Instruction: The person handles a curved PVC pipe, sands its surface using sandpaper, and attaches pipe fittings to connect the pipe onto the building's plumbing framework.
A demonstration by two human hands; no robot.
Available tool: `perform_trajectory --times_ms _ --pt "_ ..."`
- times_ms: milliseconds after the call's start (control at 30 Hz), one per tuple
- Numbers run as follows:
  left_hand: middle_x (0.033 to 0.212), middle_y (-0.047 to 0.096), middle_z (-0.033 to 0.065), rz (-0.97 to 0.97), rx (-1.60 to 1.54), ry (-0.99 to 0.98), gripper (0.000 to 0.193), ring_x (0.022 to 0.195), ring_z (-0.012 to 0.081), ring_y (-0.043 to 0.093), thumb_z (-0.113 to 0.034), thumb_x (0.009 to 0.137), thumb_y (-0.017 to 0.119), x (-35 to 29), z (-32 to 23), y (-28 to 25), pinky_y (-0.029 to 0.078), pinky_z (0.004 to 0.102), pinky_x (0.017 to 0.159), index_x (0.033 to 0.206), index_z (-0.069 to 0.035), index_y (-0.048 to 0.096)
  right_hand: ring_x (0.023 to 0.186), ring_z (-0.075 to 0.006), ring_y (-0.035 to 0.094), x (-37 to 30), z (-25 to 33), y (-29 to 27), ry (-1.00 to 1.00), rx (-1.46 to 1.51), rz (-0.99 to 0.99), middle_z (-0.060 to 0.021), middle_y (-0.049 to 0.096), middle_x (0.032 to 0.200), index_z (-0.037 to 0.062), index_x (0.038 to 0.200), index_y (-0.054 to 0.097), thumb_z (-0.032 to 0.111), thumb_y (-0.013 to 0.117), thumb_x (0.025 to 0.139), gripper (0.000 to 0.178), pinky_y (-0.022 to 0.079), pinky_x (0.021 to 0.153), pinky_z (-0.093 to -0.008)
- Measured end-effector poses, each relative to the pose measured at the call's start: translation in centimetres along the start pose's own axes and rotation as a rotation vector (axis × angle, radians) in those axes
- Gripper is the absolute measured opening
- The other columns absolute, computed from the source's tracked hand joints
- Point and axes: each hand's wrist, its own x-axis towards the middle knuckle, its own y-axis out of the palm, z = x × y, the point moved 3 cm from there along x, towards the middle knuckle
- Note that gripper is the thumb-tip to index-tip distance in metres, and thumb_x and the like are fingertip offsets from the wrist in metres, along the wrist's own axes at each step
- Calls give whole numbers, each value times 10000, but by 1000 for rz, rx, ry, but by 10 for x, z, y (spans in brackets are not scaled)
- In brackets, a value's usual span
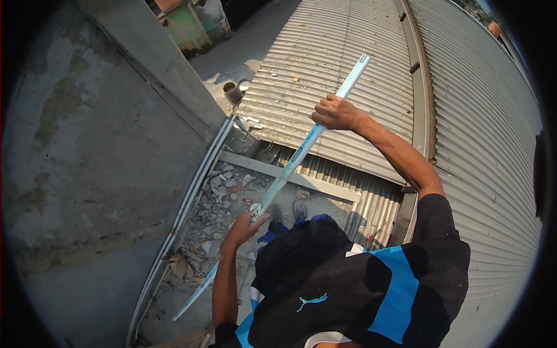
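A long white pipe [301, 152] with blue printing slants across my front, its upper end over the corrugated roof. My right hand [336, 112] is closed around its upper part, fingers wrapped over it. Lower down, my left hand [245, 226] grips the pipe near waist height. Something crumpled and whitish [257, 212] shows at my left fingers; I cannot make out what it is. Beyond my left forearm a lower length of white and blue pipe [197, 292] shows, apparently the same pipe continuing, with the stretch between hidden.
Corrugated metal roofing [325, 52] lies ahead and to the right, with a metal channel [420, 81] along it. A concrete wall [104, 145] stands left, pipes [191, 191] along its base. Rubble [217, 194] and a beam [290, 176] lie near my feet. A can [232, 93] stands farther off.
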Motion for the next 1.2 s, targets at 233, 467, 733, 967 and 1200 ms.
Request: perform_trajectory --times_ms 233,467,733,967,1200 --pt "514 349 -56 470 -660 -286 423 393 35 304 -500 872 536 -14 12 -10 239 206 347 702 -122 452 650 -153 530 -2 -29 -25 86 -42 -129 -4 491 623 124 625 474 146 656 685 193 456 659 -288" --pt "453 317 -52 741 -932 -311 516 349 36 277 -602 854 479 -22 30 -5 206 205 310 664 -129 401 655 -147 524 19 -14 -31 20 31 -180 6 498 640 111 674 519 181 689 680 184 457 661 -282" --pt "547 501 78 72 -132 -160 504 462 181 489 -545 835 554 -31 15 2 402 323 457 797 -43 561 631 -258 638 25 26 -5 127 167 487 -91 634 635 82 674 634 186 650 690 106 500 607 -368" --pt "754 635 206 -346 560 -117 420 748 394 617 -475 809 603 -38 -15 39 471 496 647 895 -65 621 627 -336 628 -8 105 47 231 528 617 -147 619 618 63 661 630 194 640 625 137 502 574 -430" --pt "732 610 96 -586 744 -30 304 679 310 626 -375 755 672 -51 -40 36 470 438 568 832 -95 579 594 -275 624 -22 117 60 379 544 306 -65 608 630 120 743 600 235 685 602 201 491 521 -404"
